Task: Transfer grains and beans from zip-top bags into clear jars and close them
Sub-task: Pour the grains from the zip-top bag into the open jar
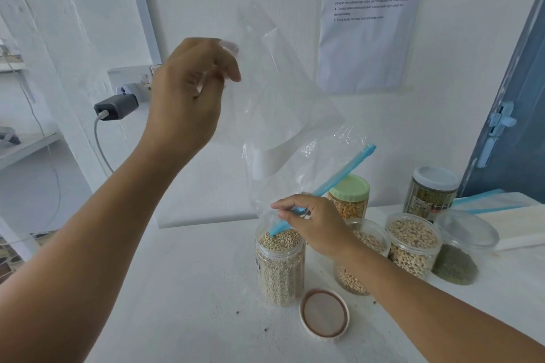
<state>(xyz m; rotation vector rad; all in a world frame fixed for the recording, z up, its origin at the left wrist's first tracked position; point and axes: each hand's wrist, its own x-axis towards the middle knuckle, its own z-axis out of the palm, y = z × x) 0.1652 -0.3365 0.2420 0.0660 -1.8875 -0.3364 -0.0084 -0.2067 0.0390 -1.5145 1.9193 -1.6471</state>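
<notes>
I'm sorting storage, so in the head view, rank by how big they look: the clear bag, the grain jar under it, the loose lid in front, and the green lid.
1. clear bag
2. grain jar
3. loose lid
4. green lid

The loose lid lies nearer the camera, so the last two are unsure.

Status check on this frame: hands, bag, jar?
Left hand pinches upturned bag bottom; right hand grips its blue zip at jar mouth. Bag looks empty, jar full. Lid off, on table.
</notes>
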